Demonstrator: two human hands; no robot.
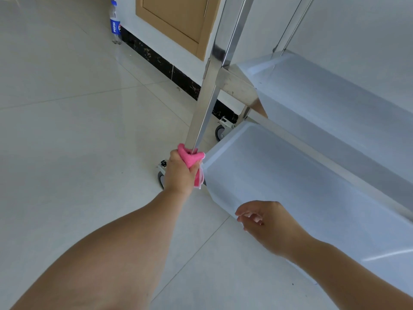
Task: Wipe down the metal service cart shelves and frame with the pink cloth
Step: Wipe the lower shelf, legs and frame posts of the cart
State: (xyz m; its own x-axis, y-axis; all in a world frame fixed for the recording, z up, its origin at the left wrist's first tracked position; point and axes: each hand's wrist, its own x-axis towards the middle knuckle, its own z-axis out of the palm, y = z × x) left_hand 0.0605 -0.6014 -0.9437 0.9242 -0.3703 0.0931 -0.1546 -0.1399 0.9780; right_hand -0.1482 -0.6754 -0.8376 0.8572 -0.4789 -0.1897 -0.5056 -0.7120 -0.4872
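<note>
Two hands: left hand [178, 173] fingers clamp pink cloth [191, 161] around cart post [201, 117]; right hand [268, 224] fingers loose.

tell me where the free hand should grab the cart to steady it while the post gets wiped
Probably the near rim of the lower shelf: a raised lip right by the right hand, reached from above. The left hand already wraps the pink cloth round the post.

The cloth [191, 161] hides the post [202, 113] where the left hand [180, 174] grips it. The shelves [301, 186] run off the right edge. The bottle's [115, 22] cap is cut off.
</note>
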